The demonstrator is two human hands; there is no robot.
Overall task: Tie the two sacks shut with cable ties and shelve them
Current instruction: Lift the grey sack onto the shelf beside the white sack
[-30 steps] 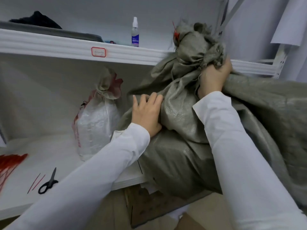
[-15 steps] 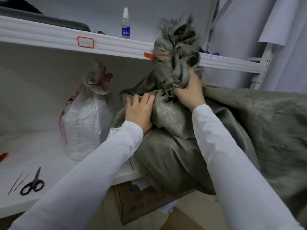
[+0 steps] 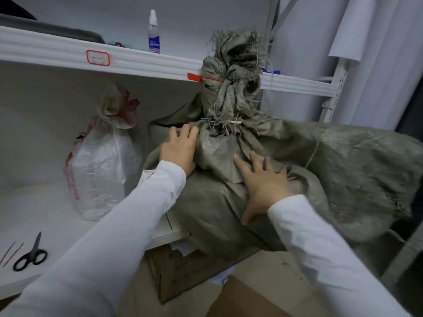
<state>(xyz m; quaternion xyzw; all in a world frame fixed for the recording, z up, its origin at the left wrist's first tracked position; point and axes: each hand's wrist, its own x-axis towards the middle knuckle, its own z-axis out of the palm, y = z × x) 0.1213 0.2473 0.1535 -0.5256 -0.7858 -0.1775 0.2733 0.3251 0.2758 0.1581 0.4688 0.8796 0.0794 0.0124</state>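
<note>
Right hand (image 3: 263, 181) has let go of the neck (image 3: 231, 92); it now lies flat, fingers spread, on the grey sack (image 3: 343, 161). Left hand (image 3: 179, 149) unchanged: open, pressing the sack's side. Sack is coarse woven grey-green with a frayed top, cinched by a red cable tie (image 3: 194, 77). It sits on the lower shelf (image 3: 34, 202), overhanging the front edge. Neck upright, pointing up. White sack (image 3: 100, 170) stands just to the left.
</note>
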